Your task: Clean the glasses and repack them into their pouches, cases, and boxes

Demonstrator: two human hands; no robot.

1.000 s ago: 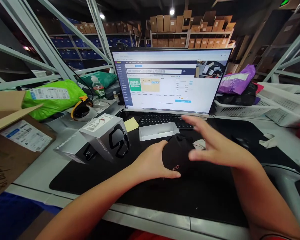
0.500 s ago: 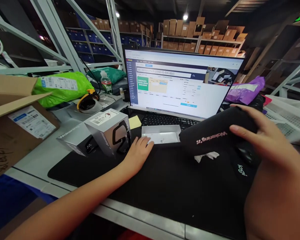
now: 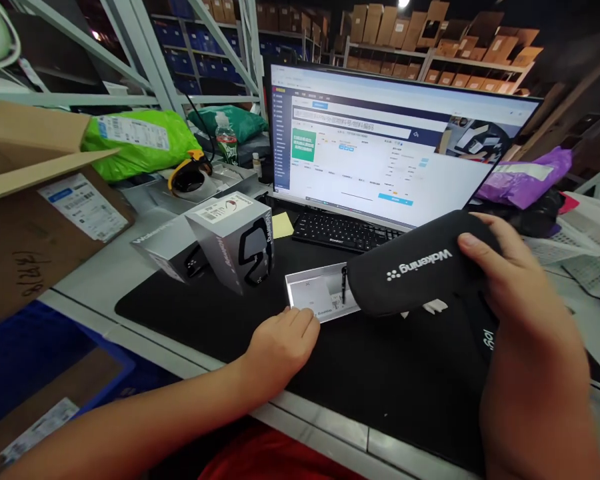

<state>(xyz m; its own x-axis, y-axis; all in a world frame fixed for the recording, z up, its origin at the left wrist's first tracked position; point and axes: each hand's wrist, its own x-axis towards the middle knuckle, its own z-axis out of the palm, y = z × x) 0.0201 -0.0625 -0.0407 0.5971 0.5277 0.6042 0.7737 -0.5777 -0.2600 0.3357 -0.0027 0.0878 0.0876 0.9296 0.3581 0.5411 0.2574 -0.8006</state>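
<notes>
Black and long, the case (image 3: 405, 275) pointed left from the right hand (image 3: 517, 283) clamped on it, toward the open box (image 3: 325, 271) the left hand (image 3: 284, 343) gripped.

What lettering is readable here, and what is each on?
"Wakening", upside down: black case.
"Wakening": upright grey box.
"Wakening": grey box beside it.
"log", perhaps incomplete: dark item by the right hand.
All else is too small or blurred, including monitor, keyboard, open tray, bottle, green parcel, purple parcel, and the writing on the carton.
</notes>
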